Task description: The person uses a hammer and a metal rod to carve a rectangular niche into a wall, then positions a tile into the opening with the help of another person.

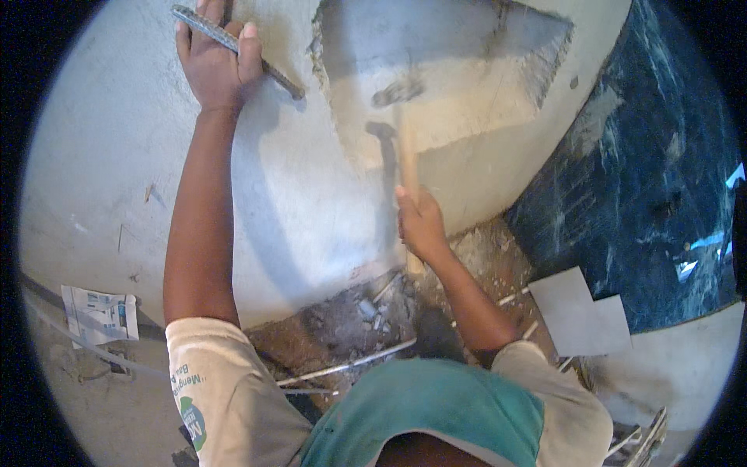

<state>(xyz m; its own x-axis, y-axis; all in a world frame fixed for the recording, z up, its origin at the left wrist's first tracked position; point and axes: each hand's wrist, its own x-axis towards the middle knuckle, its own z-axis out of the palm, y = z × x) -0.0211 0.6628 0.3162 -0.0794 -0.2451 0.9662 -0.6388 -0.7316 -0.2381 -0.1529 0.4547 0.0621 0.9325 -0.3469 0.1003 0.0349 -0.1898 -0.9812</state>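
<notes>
My left hand (214,78) is raised at the upper left, its fingers closed round a long grey metal chisel (276,76). The chisel slants down to the right, and its lower end is close to the pale plastered wall (124,179); whether it touches cannot be told. Lower and to the right, my right hand (422,226) grips a hammer (409,152) by its light wooden handle. The hammer's dark head is smeared by motion, in front of a rough-edged recess (467,109) cut in the wall. A shadow of the hammer falls on the wall.
Rubble (373,315) and a thin white pipe (358,362) lie at the wall's foot. Dark green marble-patterned panelling (607,194) covers the right side. Pale flat pieces (580,315) sit below it. A printed sheet (101,315) is at the lower left.
</notes>
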